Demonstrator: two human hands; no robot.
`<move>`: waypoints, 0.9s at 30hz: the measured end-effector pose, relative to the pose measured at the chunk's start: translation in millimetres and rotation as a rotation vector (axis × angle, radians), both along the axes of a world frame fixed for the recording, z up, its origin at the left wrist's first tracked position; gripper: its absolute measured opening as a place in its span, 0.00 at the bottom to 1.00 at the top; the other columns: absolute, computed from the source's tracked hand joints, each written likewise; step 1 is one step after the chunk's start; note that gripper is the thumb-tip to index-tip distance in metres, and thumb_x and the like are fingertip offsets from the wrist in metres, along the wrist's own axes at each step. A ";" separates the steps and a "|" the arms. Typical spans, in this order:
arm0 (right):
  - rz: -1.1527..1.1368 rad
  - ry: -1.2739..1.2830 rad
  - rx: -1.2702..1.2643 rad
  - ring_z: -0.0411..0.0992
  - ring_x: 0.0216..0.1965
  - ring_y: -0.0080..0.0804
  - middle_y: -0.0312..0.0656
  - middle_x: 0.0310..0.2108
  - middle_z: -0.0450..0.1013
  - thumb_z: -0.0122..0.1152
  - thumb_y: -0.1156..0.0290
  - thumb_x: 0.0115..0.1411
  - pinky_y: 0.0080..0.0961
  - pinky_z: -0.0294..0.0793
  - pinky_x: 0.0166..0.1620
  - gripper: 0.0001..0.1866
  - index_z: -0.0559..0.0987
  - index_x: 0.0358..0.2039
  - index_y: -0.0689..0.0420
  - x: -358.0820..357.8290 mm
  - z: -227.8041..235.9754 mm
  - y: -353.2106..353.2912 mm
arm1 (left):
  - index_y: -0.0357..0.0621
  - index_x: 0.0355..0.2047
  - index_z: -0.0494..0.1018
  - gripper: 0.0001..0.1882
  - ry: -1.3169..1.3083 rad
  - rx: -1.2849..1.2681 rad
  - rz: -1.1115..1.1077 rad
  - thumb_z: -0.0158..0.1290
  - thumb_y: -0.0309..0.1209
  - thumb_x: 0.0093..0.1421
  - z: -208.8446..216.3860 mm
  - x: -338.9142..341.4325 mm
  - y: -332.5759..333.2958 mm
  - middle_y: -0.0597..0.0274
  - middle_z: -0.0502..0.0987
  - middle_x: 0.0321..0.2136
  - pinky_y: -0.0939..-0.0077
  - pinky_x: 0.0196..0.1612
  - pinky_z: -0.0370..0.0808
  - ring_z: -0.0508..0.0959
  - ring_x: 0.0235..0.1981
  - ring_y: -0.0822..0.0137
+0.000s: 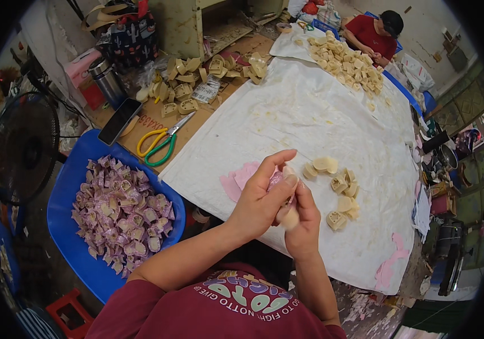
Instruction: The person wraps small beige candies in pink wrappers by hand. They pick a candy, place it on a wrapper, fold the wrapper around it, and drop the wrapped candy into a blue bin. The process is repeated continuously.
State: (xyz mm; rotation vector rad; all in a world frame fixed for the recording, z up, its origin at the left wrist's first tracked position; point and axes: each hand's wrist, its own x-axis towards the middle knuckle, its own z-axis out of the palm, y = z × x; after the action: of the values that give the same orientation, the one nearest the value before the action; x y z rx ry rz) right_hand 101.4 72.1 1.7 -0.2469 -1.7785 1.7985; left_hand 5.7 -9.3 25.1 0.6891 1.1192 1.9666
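Observation:
Over the white cloth, my left hand (pixel 258 202) and my right hand (pixel 303 223) are closed together around a small shoe heel (pixel 289 218). Purple glittery covering (pixel 276 179) shows between my fingers, and a pale end of the heel sticks out below, slightly blurred. My fingers hide most of the piece. Pink backing sheets (pixel 238 179) lie on the cloth just left of my hands. To the right sits a loose cluster of bare beige heels (pixel 345 183), some showing hollow undersides.
A blue tub (pixel 61 212) at left holds many purple-covered heels (pixel 120 209). Scissors (pixel 163 141), a phone (pixel 120 121) and a steel flask (pixel 108 83) lie or stand beyond it. A big beige heel pile (pixel 346 62) lies far right, near another person (pixel 372 37). A fan (pixel 24 148) stands left.

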 end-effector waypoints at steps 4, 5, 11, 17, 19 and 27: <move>0.028 -0.120 -0.221 0.70 0.51 0.29 0.44 0.58 0.63 0.57 0.73 0.61 0.23 0.73 0.48 0.31 0.60 0.63 0.65 12.6 14.4 4.1 | 0.52 0.69 0.44 0.34 -0.336 0.014 -0.305 0.46 0.36 0.68 9.9 -5.6 -15.8 0.60 0.72 0.47 0.72 0.48 0.71 0.74 0.44 0.71; 0.025 -0.069 -0.174 0.70 0.50 0.29 0.44 0.58 0.64 0.58 0.72 0.61 0.23 0.73 0.48 0.31 0.61 0.63 0.64 14.2 14.3 9.1 | 0.52 0.70 0.42 0.34 -0.346 0.041 -0.312 0.45 0.36 0.68 8.6 -4.6 -17.2 0.62 0.72 0.45 0.73 0.46 0.72 0.74 0.43 0.73; -0.068 -0.111 0.242 0.70 0.50 0.28 0.47 0.59 0.66 0.65 0.68 0.54 0.24 0.72 0.49 0.30 0.70 0.57 0.63 25.6 18.8 14.4 | 0.52 0.70 0.39 0.37 -0.332 0.109 -0.346 0.48 0.33 0.67 11.1 -1.7 -25.6 0.63 0.73 0.43 0.74 0.45 0.73 0.74 0.40 0.75; -0.034 0.027 0.296 0.74 0.45 0.29 0.45 0.53 0.71 0.65 0.66 0.56 0.27 0.75 0.47 0.27 0.73 0.54 0.64 23.1 21.9 23.4 | 0.49 0.69 0.42 0.43 -0.064 0.093 -0.250 0.55 0.23 0.59 15.0 -2.5 -30.4 0.61 0.75 0.41 0.75 0.44 0.72 0.74 0.40 0.75; -0.034 -0.028 0.032 0.76 0.41 0.29 0.44 0.48 0.74 0.64 0.66 0.58 0.27 0.76 0.44 0.24 0.74 0.53 0.63 29.5 23.4 25.1 | 0.47 0.69 0.45 0.44 0.207 0.049 -0.101 0.56 0.22 0.57 8.2 -0.2 -30.0 0.60 0.75 0.40 0.75 0.43 0.72 0.74 0.40 0.73; 0.013 -0.170 -0.367 0.77 0.30 0.25 0.38 0.34 0.77 0.59 0.67 0.62 0.24 0.82 0.31 0.14 0.77 0.45 0.62 35.6 23.2 16.6 | 0.40 0.63 0.57 0.44 1.099 0.048 0.113 0.59 0.18 0.43 8.7 -0.5 -30.3 0.51 0.74 0.40 0.65 0.41 0.74 0.76 0.38 0.53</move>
State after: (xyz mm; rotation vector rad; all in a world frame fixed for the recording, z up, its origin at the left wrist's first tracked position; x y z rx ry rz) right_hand 137.0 88.7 25.0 -0.5488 -1.5483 2.1620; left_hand 5.2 -39.6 33.8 1.8809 1.7320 1.6619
